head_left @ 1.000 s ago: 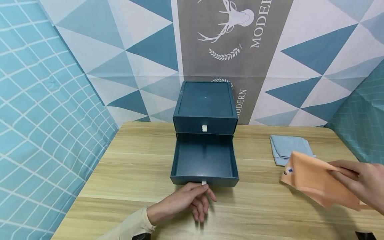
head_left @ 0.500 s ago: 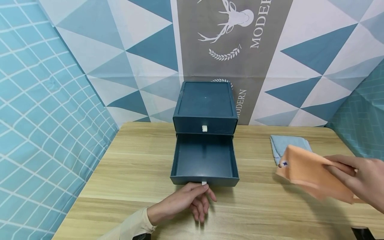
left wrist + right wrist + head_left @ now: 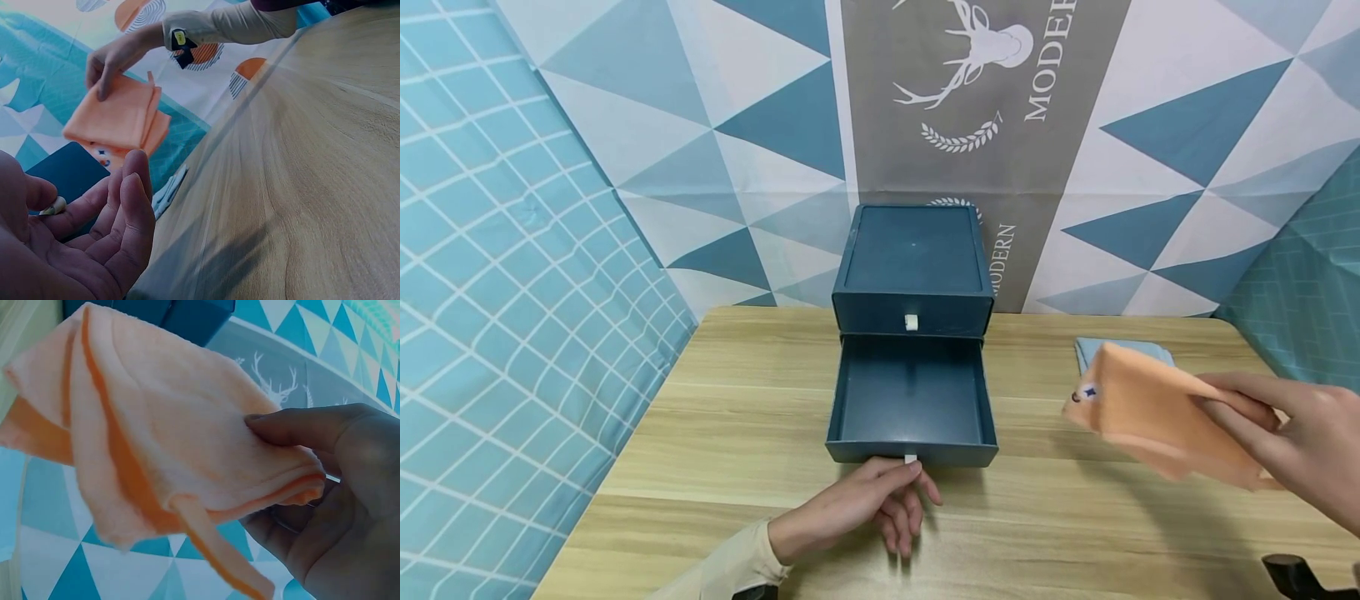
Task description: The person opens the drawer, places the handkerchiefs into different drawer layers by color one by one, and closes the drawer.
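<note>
Both the orange cloth (image 3: 1165,408) and the right hand (image 3: 1285,425) had moved left, closer to the open drawer (image 3: 955,455), hiding more of the blue cloth (image 3: 1142,347). That seemed to help the job along, but the orange cloth wasn't in the drawer yet. Right thumb and fingers pinched it; it was blurry, but looked up off the table (image 3: 730,392). The left hand (image 3: 883,496) pinched the drawer's white tab (image 3: 55,207).

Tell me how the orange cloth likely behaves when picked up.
The orange cloth is probably floppy: its folded layers splay apart beyond the right hand. It seems light: that hand holds it by one edge. Its fuzzy-looking surface likely won't slip easily.
</note>
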Motion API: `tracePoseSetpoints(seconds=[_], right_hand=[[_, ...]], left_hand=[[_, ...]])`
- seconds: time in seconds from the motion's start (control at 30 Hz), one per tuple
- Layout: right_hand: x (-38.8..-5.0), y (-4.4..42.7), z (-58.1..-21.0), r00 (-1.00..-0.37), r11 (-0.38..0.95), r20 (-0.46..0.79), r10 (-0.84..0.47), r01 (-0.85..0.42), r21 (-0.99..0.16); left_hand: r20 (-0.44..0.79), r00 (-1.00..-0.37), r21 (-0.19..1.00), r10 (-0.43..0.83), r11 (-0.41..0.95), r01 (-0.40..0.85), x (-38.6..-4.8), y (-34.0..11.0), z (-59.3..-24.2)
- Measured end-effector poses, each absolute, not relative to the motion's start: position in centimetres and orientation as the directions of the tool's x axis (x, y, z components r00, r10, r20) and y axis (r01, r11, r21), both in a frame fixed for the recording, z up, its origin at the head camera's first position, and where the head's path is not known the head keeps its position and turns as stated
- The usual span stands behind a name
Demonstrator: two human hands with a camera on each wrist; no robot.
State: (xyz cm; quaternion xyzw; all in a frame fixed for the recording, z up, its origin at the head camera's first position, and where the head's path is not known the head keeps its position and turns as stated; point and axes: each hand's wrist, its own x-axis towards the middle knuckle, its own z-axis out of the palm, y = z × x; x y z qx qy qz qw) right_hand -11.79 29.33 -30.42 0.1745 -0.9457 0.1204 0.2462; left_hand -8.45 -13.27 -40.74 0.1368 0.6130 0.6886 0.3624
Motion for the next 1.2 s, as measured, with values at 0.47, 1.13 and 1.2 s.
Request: tracePoseSetpoints(seconds=[0.47, 1.13, 1.2], right_hand=[[-11.8, 27.2, -28.5, -0.710, 0.859, 0.624, -0.327, -0.498, -0.116], [-12.7, 23.2, -25.8, -0.492, 0.662, 0.760, -0.424, -0.742, -0.111], [-12.9, 22.6, -25.6, -0.472, 0.642, 0.771, -0.428, -0.759, -0.108]], left_hand=[[-0.256, -0.701, 0.943, 0.666, 0.014, -0.331, -8.4, -13.3, -40.7], [-0.257, -0.700, 0.943, 0.667, 0.014, -0.333, -8.5, -13.3, -40.7], [-0.258, -0.699, 0.942, 0.668, 0.014, -0.335, -8.5, -13.3, -40.7]])
